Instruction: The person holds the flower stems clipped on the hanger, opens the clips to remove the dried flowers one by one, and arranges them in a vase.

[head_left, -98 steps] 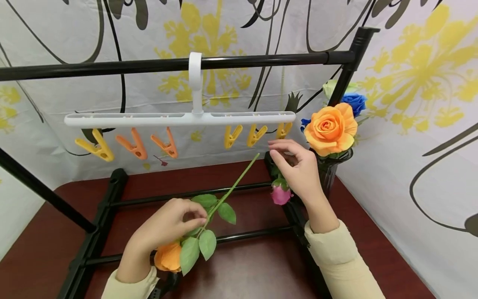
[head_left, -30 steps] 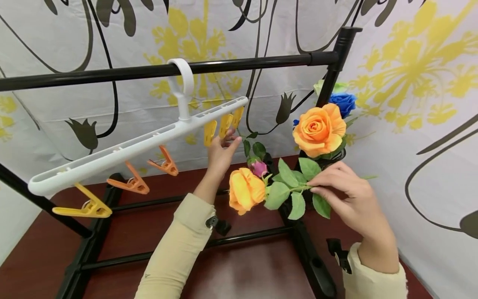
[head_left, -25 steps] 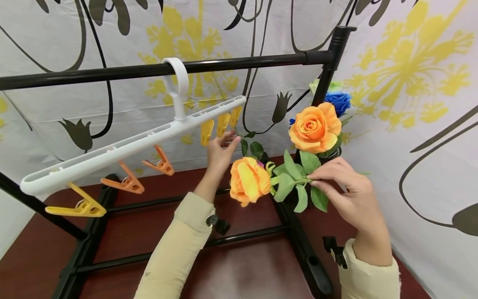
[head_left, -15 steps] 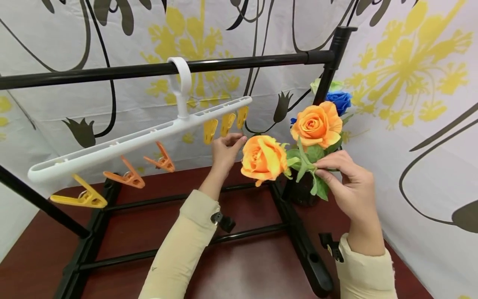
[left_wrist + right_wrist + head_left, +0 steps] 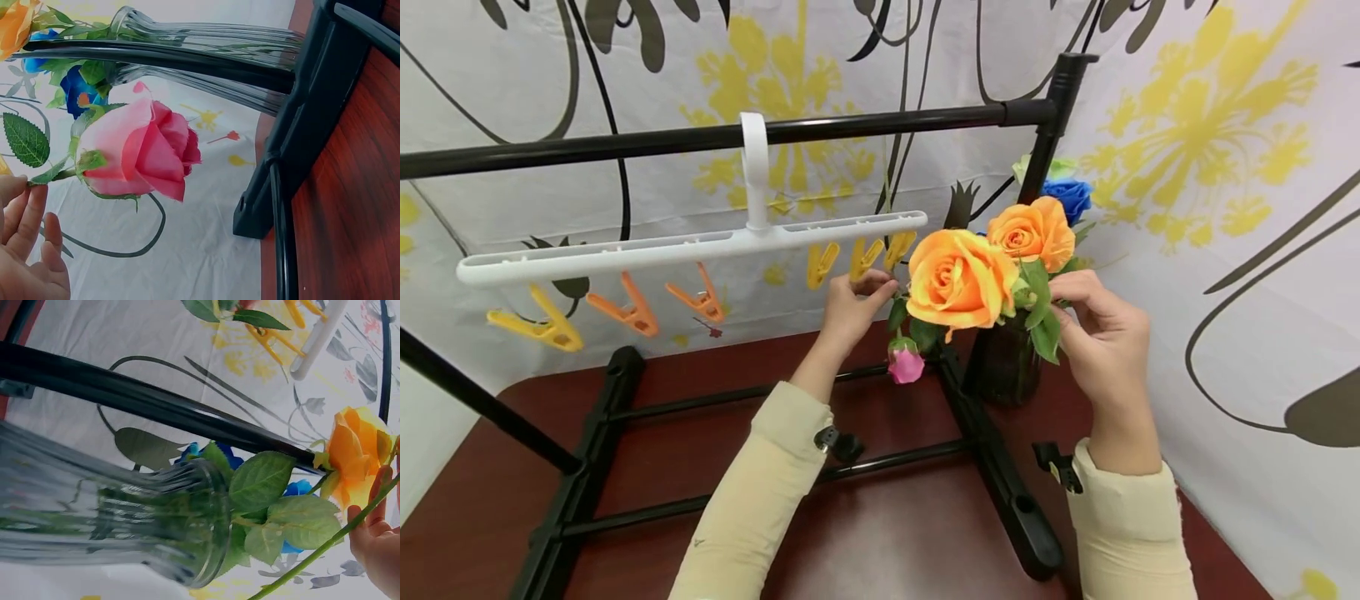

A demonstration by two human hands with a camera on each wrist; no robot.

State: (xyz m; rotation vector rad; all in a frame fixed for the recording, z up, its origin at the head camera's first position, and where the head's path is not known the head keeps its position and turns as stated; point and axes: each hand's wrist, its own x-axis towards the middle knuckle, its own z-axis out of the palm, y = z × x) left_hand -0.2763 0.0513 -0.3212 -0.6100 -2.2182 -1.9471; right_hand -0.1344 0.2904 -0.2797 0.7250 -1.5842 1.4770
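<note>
In the head view my left hand (image 5: 853, 308) is just under the yellow clips on the white hanger (image 5: 700, 247). Its thumb and fingertips pinch the stem of a pink rose (image 5: 134, 150), which hangs head down below the rightmost yellow clip (image 5: 899, 248). My right hand (image 5: 1101, 333) pinches the green stem (image 5: 325, 551) of an orange rose (image 5: 958, 279) close below its leaves. That bloom is turned left, in front of the glass vase (image 5: 1006, 358). Another orange rose (image 5: 1033, 233) and a blue rose (image 5: 1070, 198) stand in the vase.
A black rack bar (image 5: 647, 146) carries the hanger. Two orange clips (image 5: 631, 310) and a yellow clip (image 5: 546, 327) hang on its left half. The rack's right foot (image 5: 1011, 492) lies on the dark red table (image 5: 895, 533), beside the vase.
The orange rose, earlier at my left hand, is now in my right. Over the last second it rises toward the vase's flowers. My left hand stays at the clips while the hanger swings back level.
</note>
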